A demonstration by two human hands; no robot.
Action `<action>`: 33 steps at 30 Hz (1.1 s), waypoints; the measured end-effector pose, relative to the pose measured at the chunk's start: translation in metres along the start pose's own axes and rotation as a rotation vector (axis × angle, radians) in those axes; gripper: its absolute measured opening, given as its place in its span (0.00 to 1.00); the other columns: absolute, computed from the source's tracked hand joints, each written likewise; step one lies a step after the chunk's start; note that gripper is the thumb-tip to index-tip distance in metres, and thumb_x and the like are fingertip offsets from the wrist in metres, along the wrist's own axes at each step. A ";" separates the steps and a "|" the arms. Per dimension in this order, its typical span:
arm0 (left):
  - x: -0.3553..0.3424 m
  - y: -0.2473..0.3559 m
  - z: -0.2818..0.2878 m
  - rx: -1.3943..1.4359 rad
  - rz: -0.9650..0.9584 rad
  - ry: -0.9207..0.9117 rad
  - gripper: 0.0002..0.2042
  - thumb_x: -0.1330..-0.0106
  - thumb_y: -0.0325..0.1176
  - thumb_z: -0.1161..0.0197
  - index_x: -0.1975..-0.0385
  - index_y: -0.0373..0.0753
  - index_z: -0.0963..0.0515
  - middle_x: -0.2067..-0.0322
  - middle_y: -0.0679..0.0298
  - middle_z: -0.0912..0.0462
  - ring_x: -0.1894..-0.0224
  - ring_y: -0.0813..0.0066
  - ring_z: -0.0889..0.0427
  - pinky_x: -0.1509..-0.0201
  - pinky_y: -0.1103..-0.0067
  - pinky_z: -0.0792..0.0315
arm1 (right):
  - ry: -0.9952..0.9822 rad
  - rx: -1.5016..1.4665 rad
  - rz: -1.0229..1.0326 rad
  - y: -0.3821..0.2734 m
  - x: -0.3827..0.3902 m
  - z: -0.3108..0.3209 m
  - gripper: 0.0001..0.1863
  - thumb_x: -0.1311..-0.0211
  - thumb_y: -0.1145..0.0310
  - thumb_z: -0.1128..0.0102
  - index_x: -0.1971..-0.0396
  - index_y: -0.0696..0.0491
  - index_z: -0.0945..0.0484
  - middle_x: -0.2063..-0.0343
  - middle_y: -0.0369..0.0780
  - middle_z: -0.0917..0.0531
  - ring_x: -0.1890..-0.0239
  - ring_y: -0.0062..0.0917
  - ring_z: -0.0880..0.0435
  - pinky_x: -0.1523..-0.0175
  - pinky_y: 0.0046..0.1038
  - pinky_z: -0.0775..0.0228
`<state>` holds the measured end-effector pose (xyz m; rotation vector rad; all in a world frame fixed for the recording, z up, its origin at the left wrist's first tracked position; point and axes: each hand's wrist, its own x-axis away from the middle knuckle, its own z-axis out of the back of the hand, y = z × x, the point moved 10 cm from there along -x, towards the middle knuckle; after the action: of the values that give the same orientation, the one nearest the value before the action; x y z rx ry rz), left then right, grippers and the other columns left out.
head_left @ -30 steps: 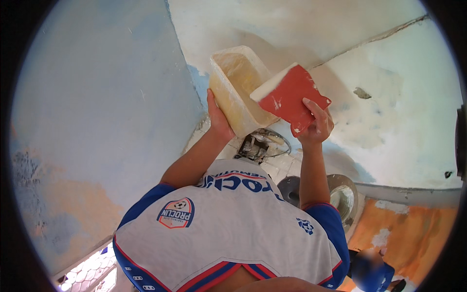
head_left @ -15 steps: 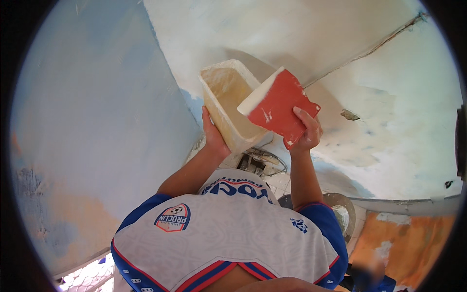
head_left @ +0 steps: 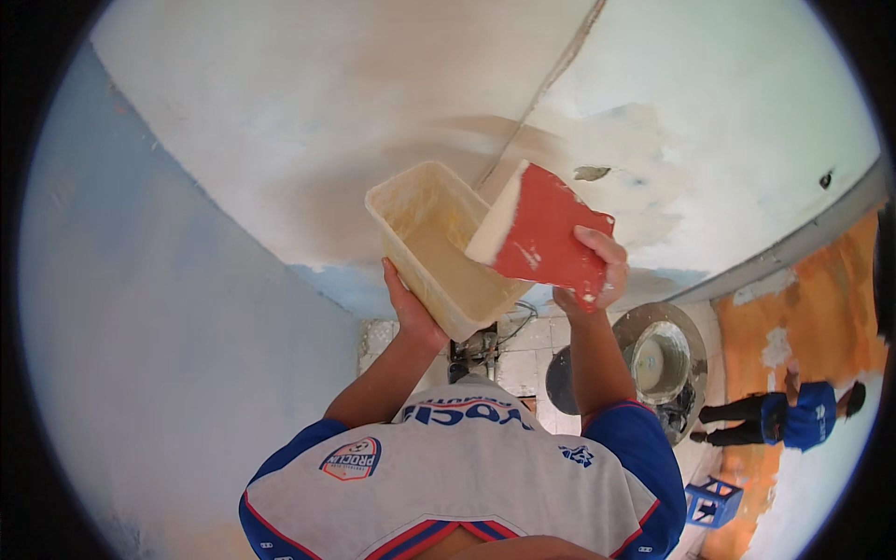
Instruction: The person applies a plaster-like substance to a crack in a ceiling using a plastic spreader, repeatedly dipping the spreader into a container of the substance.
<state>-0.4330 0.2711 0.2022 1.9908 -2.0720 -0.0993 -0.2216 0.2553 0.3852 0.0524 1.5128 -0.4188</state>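
Observation:
In my left hand (head_left: 411, 313) is a cream plastic tub (head_left: 420, 238), held by its left side and tilted, with pale, smeared residue inside. My right hand (head_left: 602, 275) grips a red scraper (head_left: 551, 233) from the right, fingers over its face. A band of cream paste (head_left: 493, 219) coats the scraper's left edge, which overlaps the right part of the tub's opening; whether it touches the tub I cannot tell.
A pale wall (head_left: 672, 103) with a crack and a chipped hole lies beyond my hands; a bluish wall (head_left: 159, 355) is left. Below are a tiled floor (head_left: 518, 364), a large round basin (head_left: 663, 345) and blue crate (head_left: 711, 504). A co-worker (head_left: 803, 415) stands by the orange wall (head_left: 747, 336).
The view has turned, so the crack, hole and orange wall shifted. The tub and scraper sit lower in the picture, still held. The co-worker and blue crate show more fully.

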 end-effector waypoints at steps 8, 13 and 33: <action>0.002 -0.052 -0.003 -0.005 0.051 -0.027 0.40 0.28 0.74 0.64 0.24 0.53 0.40 0.29 0.64 0.32 0.29 0.58 0.30 0.27 0.59 0.32 | 0.127 -0.175 -0.417 0.021 -0.043 0.048 0.18 0.20 0.61 0.48 0.55 0.65 0.23 0.63 0.47 0.13 0.67 0.30 0.12 0.55 0.29 0.21; 0.003 -0.065 -0.013 -0.033 0.089 -0.051 0.40 0.28 0.74 0.65 0.24 0.53 0.40 0.29 0.64 0.32 0.29 0.58 0.31 0.27 0.58 0.32 | 0.119 -0.200 -0.696 0.102 -0.124 0.064 0.19 0.20 0.58 0.46 0.58 0.62 0.22 0.79 0.41 0.18 0.79 0.24 0.20 0.66 0.27 0.27; 0.004 -0.078 0.016 -0.065 -0.162 0.119 0.39 0.26 0.72 0.67 0.23 0.53 0.43 0.27 0.64 0.35 0.28 0.59 0.33 0.26 0.60 0.34 | 0.304 0.038 -0.597 0.151 -0.200 0.154 0.22 0.31 0.53 0.31 0.66 0.61 0.16 0.89 0.33 0.24 0.88 0.15 0.30 0.80 0.22 0.39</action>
<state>-0.3606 0.2605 0.1695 2.0693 -1.8117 -0.0767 -0.0301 0.3973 0.5565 -0.3269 1.8099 -0.9493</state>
